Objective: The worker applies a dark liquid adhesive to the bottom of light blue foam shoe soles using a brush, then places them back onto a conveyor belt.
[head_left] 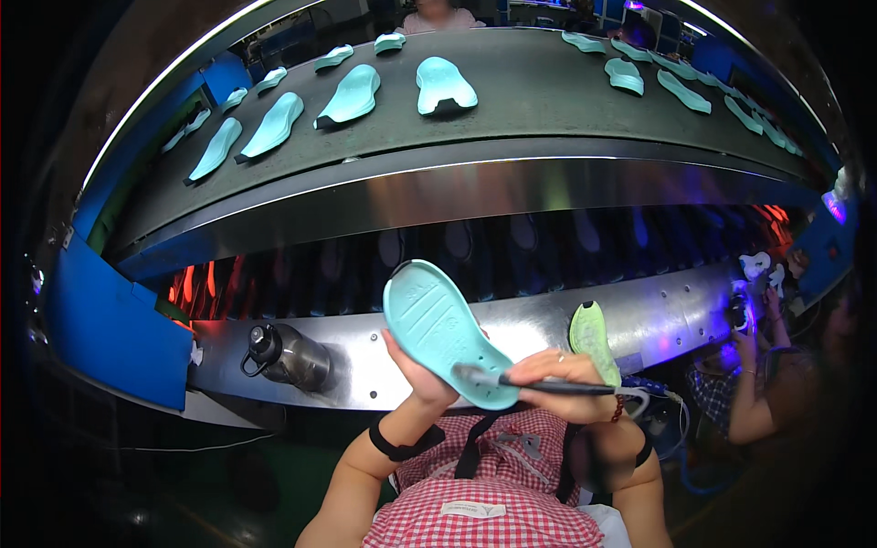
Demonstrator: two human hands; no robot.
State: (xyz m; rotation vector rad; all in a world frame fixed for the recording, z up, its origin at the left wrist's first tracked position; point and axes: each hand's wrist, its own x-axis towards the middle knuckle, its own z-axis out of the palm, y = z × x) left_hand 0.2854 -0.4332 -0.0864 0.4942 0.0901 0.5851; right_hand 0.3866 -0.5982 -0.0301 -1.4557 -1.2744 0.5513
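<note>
- Sole [429,310], turquoise, hung tilted ahead of the worker's checked apron [484,498], its holed end low and to the right, its dark-tipped end up and to the left.
- The left hand [422,376] was clamped on the sole from beneath, with skin showing past both long edges.
- The right hand [562,367] was closed around the black handle of a brush [557,387]; the blurred head met the holed end in view, though actual contact could not be told.
- Good brushing, by the look of it, called for light, even strokes, a firm left grip, and a slow turn of the sole so that rim and holes were reached alike.
- A green sole [590,333] lay on the steel bench [539,320] just beside the right hand, where a wide stroke might have knocked it.
- A cable [677,402] looped near the right wrist, another likely snag.
- Leftward, bare steel between the left hand and a dark bottle [297,361] offered the roomier side.
- Beyond the bench's far edge, a dark gap ran beneath the belt [525,110], which carried more turquoise soles [446,82].
- A co-worker [758,402] sat well apart at right.
</note>
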